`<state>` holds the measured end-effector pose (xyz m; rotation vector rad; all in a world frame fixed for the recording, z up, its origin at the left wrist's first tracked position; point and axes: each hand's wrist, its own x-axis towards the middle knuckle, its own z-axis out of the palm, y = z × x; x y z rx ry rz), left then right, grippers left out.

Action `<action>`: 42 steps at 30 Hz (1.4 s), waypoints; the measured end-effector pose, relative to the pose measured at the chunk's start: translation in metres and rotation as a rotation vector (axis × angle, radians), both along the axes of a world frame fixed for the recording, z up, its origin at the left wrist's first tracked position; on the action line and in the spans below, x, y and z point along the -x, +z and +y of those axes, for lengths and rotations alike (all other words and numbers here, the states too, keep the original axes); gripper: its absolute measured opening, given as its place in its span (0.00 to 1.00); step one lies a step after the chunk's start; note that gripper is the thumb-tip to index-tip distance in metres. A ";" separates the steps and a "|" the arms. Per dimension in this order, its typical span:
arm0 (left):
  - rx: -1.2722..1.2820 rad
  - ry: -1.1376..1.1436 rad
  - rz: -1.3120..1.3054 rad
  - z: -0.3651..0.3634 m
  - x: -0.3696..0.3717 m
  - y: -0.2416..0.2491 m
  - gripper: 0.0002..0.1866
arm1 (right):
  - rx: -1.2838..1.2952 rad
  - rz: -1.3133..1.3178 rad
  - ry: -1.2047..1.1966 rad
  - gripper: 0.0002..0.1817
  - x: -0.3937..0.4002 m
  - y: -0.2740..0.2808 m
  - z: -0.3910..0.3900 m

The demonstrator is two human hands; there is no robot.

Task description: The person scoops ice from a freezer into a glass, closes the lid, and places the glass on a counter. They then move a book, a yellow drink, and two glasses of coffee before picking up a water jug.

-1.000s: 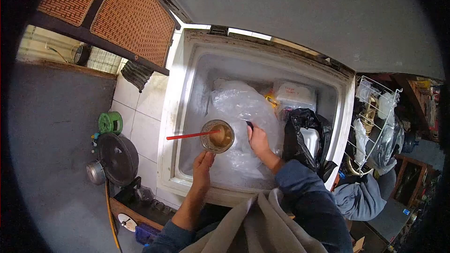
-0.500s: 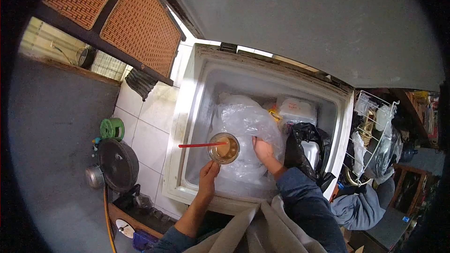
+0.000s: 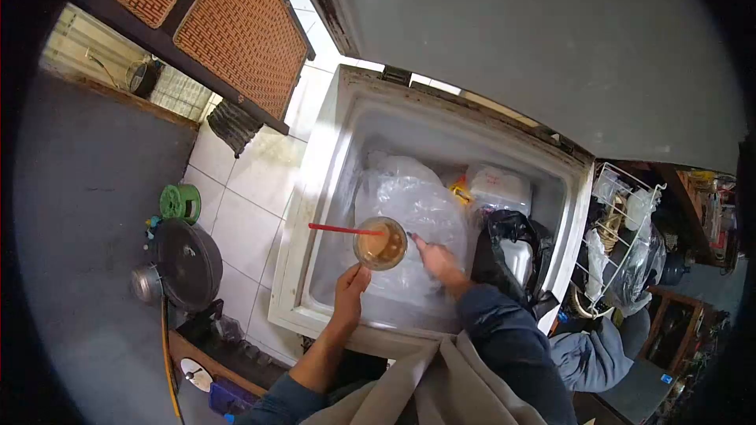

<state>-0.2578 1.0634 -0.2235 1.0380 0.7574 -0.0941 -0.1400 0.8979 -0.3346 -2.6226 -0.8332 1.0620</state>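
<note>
My left hand (image 3: pixel 350 291) is closed on a clear glass mug (image 3: pixel 364 258) at its near side. In the mug is a brown drink with lumps that look like ice, and a red straw (image 3: pixel 335 228) sticks out to the left. Just right of the mug, my right hand (image 3: pixel 438 261) is closed, with a small dark tip showing past its fingers; what it belongs to I cannot make out. Below both hands, a large clear plastic bag (image 3: pixel 409 185) fills much of the open chest freezer (image 3: pixel 315 189).
A black plastic bag (image 3: pixel 512 228) around a silvery container and a white-topped box (image 3: pixel 500 187) lie at the freezer's right. The raised lid (image 3: pixel 504 31) stands behind. A wire rack (image 3: pixel 622 236) is on the right; a dark wok (image 3: pixel 187 264) is on the left.
The mug has shifted slightly right in my left hand. My right hand has come closer to the mug, and a small dark tip now shows at its fingers.
</note>
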 end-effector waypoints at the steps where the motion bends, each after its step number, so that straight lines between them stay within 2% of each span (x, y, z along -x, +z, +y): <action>1: -0.006 -0.001 -0.009 0.002 -0.003 0.000 0.11 | -0.006 -0.009 -0.001 0.15 -0.004 0.005 0.006; 3: -0.068 0.024 0.003 -0.004 -0.001 0.002 0.15 | -0.106 -0.077 -0.042 0.18 -0.005 0.016 0.011; 6: -0.031 0.010 -0.058 0.000 -0.003 -0.009 0.19 | -0.156 -0.089 0.005 0.18 -0.011 -0.013 -0.006; 7: -0.027 0.010 -0.069 -0.003 -0.007 -0.005 0.19 | -0.152 -0.100 0.005 0.18 -0.012 -0.029 -0.012; 9: -0.036 0.099 -0.078 -0.004 -0.011 0.004 0.11 | -0.182 -0.349 -0.116 0.13 -0.003 -0.063 -0.017; 13: -0.031 0.037 -0.071 0.000 -0.003 -0.004 0.17 | -0.225 -0.255 -0.268 0.11 -0.018 0.002 0.010; 14: -0.040 0.017 -0.064 0.001 -0.003 -0.004 0.17 | -0.169 -0.268 -0.303 0.14 -0.022 0.010 0.011; 16: -0.047 0.001 -0.058 0.000 -0.004 -0.002 0.16 | -0.111 -0.282 -0.331 0.17 -0.022 0.014 0.010; 18: -0.050 0.010 -0.062 0.001 -0.006 0.000 0.15 | -0.147 -0.289 -0.312 0.14 -0.019 0.009 0.009; 19: -0.051 0.011 -0.063 0.001 -0.007 0.000 0.15 | -0.149 -0.291 -0.312 0.14 -0.015 -0.022 -0.005; 22: -0.054 0.049 -0.067 -0.002 -0.011 0.000 0.15 | -0.217 -0.577 -0.222 0.12 -0.021 -0.116 -0.001; 23: -0.062 0.040 -0.055 -0.001 -0.009 -0.001 0.15 | -0.246 -0.673 -0.201 0.12 -0.009 -0.147 -0.030; 24: -0.065 0.039 -0.035 0.000 -0.006 -0.001 0.16 | -0.270 -0.762 -0.171 0.12 -0.009 -0.141 -0.023; 25: -0.064 0.047 -0.025 0.001 -0.006 -0.003 0.16 | -0.271 -0.751 -0.164 0.12 0.000 -0.123 -0.050; 27: -0.030 0.009 -0.036 0.002 -0.004 -0.003 0.18 | -0.389 -0.287 -0.129 0.12 -0.005 0.005 0.008; 28: -0.026 0.003 -0.028 -0.001 -0.002 0.000 0.18 | -0.209 -0.179 0.022 0.11 -0.002 -0.010 0.003; 29: -0.032 0.034 -0.030 -0.003 -0.005 0.003 0.18 | -0.209 -0.187 0.016 0.11 -0.003 -0.023 -0.001; 31: -0.044 0.067 -0.045 0.000 -0.012 0.003 0.17 | 0.001 -0.129 0.011 0.12 -0.011 -0.034 0.000; 32: -0.044 0.065 -0.038 0.000 -0.011 0.000 0.18 | 0.003 -0.127 0.019 0.12 -0.009 -0.038 -0.004; 34: -0.043 0.062 -0.019 -0.001 -0.005 -0.003 0.18 | -0.283 -0.288 -0.255 0.11 -0.002 -0.029 -0.004; 38: -0.031 0.041 -0.043 -0.001 -0.005 -0.003 0.17 | -0.259 -0.188 -0.124 0.11 0.011 -0.041 -0.016; 40: -0.033 0.061 -0.046 0.001 -0.009 -0.001 0.16 | 0.024 -0.039 0.079 0.12 0.010 -0.057 -0.013; 41: -0.044 0.075 -0.043 0.001 -0.009 0.000 0.16 | 0.019 -0.040 0.079 0.12 0.005 -0.045 -0.004; 42: -0.050 0.092 -0.033 -0.001 -0.007 0.001 0.15 | -0.095 -0.105 -0.037 0.13 0.001 -0.031 0.002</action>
